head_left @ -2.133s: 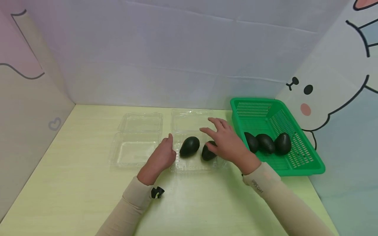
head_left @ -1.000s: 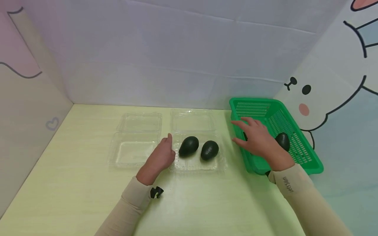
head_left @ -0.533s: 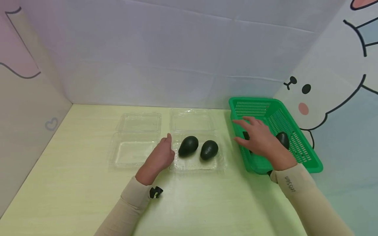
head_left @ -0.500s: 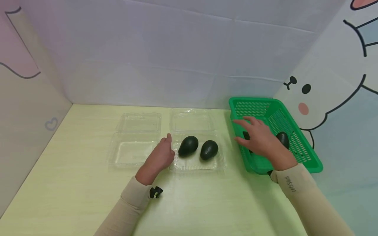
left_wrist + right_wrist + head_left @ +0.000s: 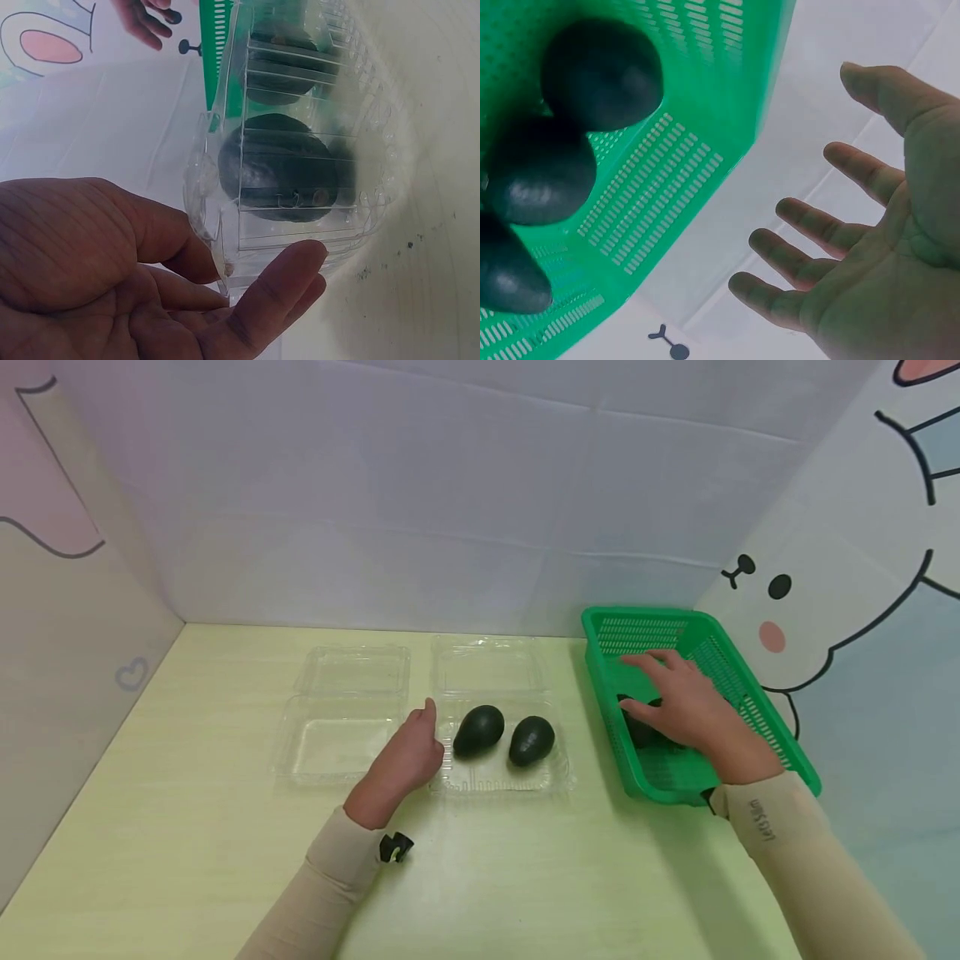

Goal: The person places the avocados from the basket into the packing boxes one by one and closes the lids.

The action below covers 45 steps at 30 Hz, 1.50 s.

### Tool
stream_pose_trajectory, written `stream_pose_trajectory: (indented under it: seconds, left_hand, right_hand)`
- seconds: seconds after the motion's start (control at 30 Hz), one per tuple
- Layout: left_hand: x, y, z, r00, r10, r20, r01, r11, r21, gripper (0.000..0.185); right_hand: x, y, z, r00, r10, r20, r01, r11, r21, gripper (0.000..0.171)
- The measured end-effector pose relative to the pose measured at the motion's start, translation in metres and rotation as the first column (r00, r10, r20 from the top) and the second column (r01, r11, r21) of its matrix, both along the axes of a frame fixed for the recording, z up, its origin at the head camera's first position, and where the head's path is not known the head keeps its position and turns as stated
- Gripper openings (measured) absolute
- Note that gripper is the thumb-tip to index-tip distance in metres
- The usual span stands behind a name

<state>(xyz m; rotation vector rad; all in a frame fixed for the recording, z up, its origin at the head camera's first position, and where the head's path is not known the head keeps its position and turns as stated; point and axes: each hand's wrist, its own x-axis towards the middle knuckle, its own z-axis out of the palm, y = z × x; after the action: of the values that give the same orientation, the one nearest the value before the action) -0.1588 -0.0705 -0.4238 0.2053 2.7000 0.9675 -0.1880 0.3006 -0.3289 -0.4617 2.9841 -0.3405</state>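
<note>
My left hand holds the left edge of a clear plastic clamshell; in the left wrist view, thumb and fingers lie on either side of its rim. Two dark avocados, one on the left and one on the right, lie in its base. Over the green basket is my right hand, fingers spread and nothing held. Below it lie more avocados, partly covered by the hand; the right wrist view shows three avocados in the basket.
A second open clamshell, with nothing in it, lies left of the first. The pale wooden table meets a white cloth wall behind. A patterned wall stands close beyond the basket on the right.
My right hand has moved right from the right avocado in the clamshell to over the basket, then a little further across it. My left hand stays at the clamshell's edge.
</note>
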Motion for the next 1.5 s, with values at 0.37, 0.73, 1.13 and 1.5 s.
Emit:
stream_pose_trajectory:
  seconds: [0.37,0.73,1.13,1.5]
  left_hand:
    - [0.001,0.000,0.002,1.000,-0.002,0.019,0.002,1.000,-0.002,0.067]
    - [0.000,0.001,0.002,1.000,-0.002,0.026,0.003,1.000,-0.010,0.068]
    - [0.001,0.001,0.004,1.000,-0.010,0.020,0.010,1.000,-0.016,0.068]
    - [-0.002,0.001,0.002,1.000,-0.013,0.003,0.013,1.000,-0.014,0.068]
  right_hand:
    - [-0.012,0.035,0.004,0.996,-0.065,0.057,0.066,0.998,-0.016,0.072]
    - [-0.019,0.074,0.001,0.979,-0.163,0.125,0.158,0.986,0.054,0.075]
    - [-0.012,0.098,-0.016,0.952,-0.223,0.208,0.212,0.974,0.075,0.076]
    - [-0.005,0.104,-0.030,0.943,-0.230,0.240,0.213,0.973,0.093,0.071]
